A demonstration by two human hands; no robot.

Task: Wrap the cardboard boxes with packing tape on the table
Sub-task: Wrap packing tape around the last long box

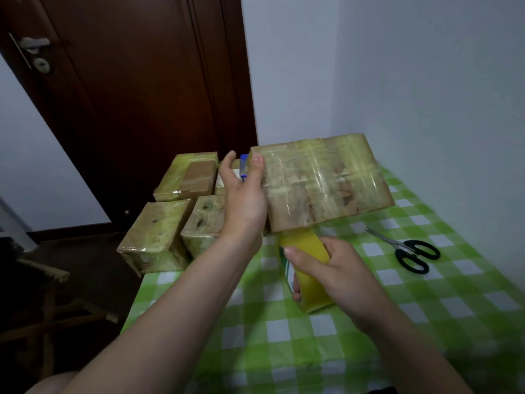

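A person's view down over a desk (284, 351) covered in a green-and-white checked cloth. The left hand (244, 194) holds a flat cardboard box (321, 180) up in the air above the far middle of the desk. It grasps the box's left end, thumb on the top face near the far corner and fingers curled behind. The box is tilted, its broad top face turned toward the viewer and already glossy with many bands of tape.

Just below the box's near edge, the right hand (338, 274) grasps a yellow roll of packing tape (308, 244), fingers curled round its rim. The roll's top touches or nearly touches the box's underside. Whether a strip runs between them cannot be seen.

Several wrapped boxes (159, 237) sit close together at the far left corner of the desk, one overhanging the left edge. A small blue-and-white item (243, 166) shows behind the left hand. Black-handled scissors (412, 251) lie apart, toward the right edge. A dark wooden door (127, 95) stands beyond.

The step in hand seems to be winding another band round this box, and wrapping looks well advanced. The next move probably calls for carrying the roll round the box under steady tension while the left hand turns it. The tape would then be pressed flat and cut with the scissors.
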